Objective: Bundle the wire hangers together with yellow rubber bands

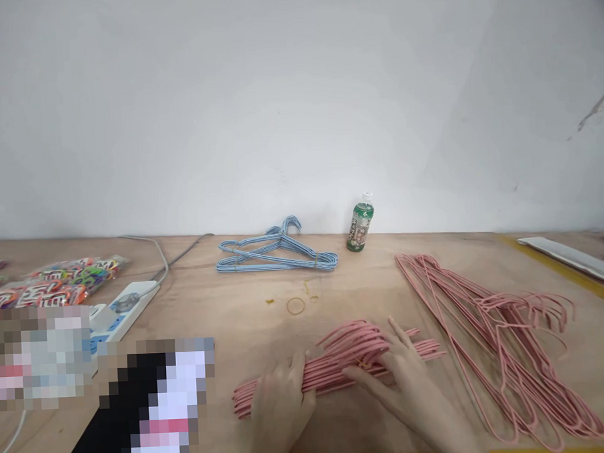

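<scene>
A stacked bundle of pink hangers lies across the front of the wooden table. Wrapped round its left part is my left hand, closed on the stack. At the hooks and neck, my right hand grips the same bundle, thumb in front and one finger pointing up. A yellow rubber band shows on the bundle beside the right thumb. To the right lies a loose, tangled pile of pink hangers. Blue hangers, banded together, rest farther back.
Loose rubber bands lie behind the bundle. A green-labelled bottle stands near the wall. Leftward are a power strip with cables, bagged colourful items and a partly blurred dark object. A white strip lies far right.
</scene>
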The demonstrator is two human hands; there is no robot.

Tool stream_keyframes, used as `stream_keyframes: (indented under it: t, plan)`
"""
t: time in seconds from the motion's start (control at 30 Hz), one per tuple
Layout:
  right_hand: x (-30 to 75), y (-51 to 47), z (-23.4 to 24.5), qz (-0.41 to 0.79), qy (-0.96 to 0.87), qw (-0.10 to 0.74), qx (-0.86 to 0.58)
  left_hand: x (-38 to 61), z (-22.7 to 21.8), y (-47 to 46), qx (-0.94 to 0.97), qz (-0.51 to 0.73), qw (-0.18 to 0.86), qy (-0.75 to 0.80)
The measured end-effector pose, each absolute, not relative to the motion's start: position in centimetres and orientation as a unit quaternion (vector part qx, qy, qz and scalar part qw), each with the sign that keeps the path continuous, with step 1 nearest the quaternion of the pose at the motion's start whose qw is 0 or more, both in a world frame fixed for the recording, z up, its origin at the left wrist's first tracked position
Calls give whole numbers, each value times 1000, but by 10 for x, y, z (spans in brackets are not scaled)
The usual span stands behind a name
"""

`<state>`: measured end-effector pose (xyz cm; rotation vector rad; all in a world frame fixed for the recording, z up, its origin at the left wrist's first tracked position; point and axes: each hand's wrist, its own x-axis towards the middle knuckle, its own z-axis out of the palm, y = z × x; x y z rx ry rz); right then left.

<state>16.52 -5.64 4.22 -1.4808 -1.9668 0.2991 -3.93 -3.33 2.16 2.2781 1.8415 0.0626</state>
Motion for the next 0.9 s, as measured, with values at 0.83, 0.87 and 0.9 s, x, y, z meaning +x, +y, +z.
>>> stream_keyframes:
  t: [0.83, 0.87, 0.9]
  plan:
    - [176, -41, 75, 285, -768, 295, -493, -39, 18, -30, 771, 20, 114, 627]
    - [175, -41, 76, 278, -771, 287, -497, -39, 18, -30, 772, 21, 111, 626]
    - [175, -41, 76, 269, -773, 281, -500, -39, 18, -31, 773, 22, 108, 625]
